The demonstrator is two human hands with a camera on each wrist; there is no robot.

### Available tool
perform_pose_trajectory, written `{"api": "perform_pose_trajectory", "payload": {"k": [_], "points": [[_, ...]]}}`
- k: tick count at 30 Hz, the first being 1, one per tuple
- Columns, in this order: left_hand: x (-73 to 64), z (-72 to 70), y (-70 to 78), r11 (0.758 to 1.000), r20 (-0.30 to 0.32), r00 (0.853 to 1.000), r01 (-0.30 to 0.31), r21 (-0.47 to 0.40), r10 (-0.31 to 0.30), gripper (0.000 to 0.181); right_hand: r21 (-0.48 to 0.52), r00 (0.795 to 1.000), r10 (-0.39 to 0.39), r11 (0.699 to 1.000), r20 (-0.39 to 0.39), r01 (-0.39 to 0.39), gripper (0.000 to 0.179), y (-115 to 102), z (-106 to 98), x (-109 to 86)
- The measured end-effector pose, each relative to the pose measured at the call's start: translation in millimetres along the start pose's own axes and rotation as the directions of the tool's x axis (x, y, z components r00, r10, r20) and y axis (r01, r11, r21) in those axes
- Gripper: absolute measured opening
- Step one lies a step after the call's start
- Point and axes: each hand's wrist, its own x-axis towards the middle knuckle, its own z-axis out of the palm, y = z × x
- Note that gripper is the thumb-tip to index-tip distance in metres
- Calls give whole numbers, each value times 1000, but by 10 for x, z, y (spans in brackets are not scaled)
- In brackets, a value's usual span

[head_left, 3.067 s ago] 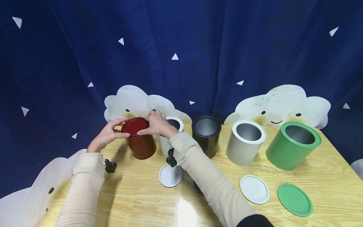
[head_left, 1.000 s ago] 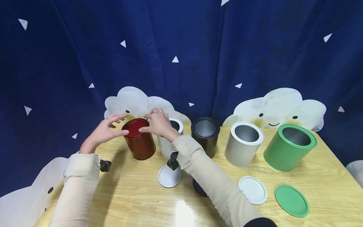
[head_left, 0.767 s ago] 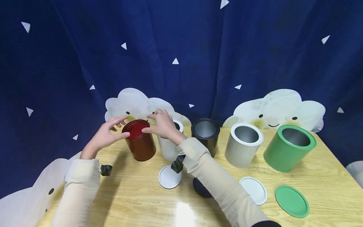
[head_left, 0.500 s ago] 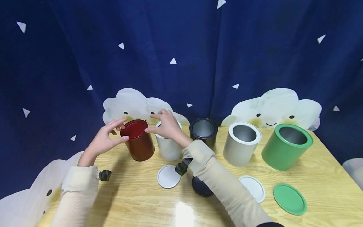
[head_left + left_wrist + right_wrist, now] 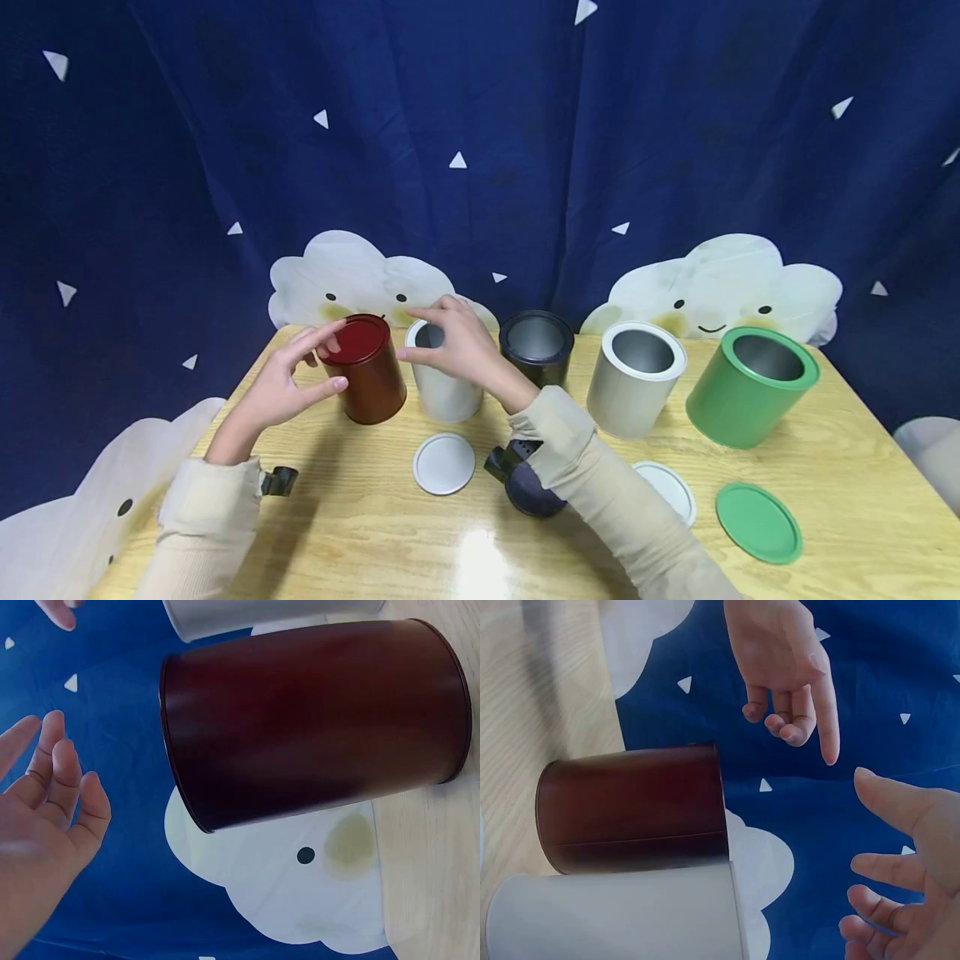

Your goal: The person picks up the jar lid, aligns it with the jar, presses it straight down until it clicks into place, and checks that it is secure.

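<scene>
A dark red can (image 5: 375, 390) stands upright at the left of the row, its red lid (image 5: 362, 340) lying on top. My left hand (image 5: 281, 390) hovers by that lid, thumb and fingers spread. The left wrist view shows a gap between the left hand (image 5: 49, 817) and the red can (image 5: 315, 720). My right hand (image 5: 468, 346) is raised over the small white can (image 5: 450, 392), which has no lid on it, and holds nothing. Both hands sit apart from the cans in the right wrist view, with the right hand (image 5: 915, 862) nearest the white can (image 5: 622, 919).
Further right stand an uncovered black can (image 5: 537, 342), larger white can (image 5: 630, 392) and green can (image 5: 750, 392). In front lie a white lid (image 5: 444, 463), black lid (image 5: 532, 490), second white lid (image 5: 666, 490) and green lid (image 5: 759, 522) on the wooden table (image 5: 375, 533).
Both hands have come off the red can's lid, which they touched at first. My right hand has moved right, over the small white can; the left has drawn slightly down and away.
</scene>
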Motion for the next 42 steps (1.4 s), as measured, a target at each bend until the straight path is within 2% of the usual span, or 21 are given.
{"api": "perform_pose_trajectory", "payload": {"k": [5,11,15,18,21,25,30,32,37,42], "points": [[-51,34,27,999,7,1000,-26,-30,26,62,10,1000,-20,1000,-17,21,56,-18,-31,-89],[-57,140,58,997,26,998,-57,-55,59,66,26,999,-41,999,-33,42,55,27,-85,-210],[-127,234,-105,996,42,996,-77,-42,78,74,31,999,-47,998,-25,48,56,60,-93,-291],[-193,301,-270,995,79,993,-89,-45,92,78,18,998,-59,998,-21,60,56,98,-77,-352],[-216,347,-304,996,129,988,-75,-57,82,76,-7,997,-75,997,-25,75,56,141,-71,-413],[-227,410,-261,997,176,983,-52,-49,60,73,-15,996,-81,997,-30,81,56,192,-72,-502],[-220,486,-89,996,205,975,-79,-51,87,68,-31,998,-68,997,-13,68,56,251,-44,-615],[-231,526,-88,994,219,970,-90,-59,101,67,-39,998,-61,997,-8,60,56,275,-23,-651],[-317,653,-291,993,266,957,-103,-60,116,69,-54,998,-57,997,0,57,56,341,38,-740],[-383,723,-396,996,310,947,-67,-60,83,70,-67,998,-66,995,14,67,57,427,113,-823]]}}
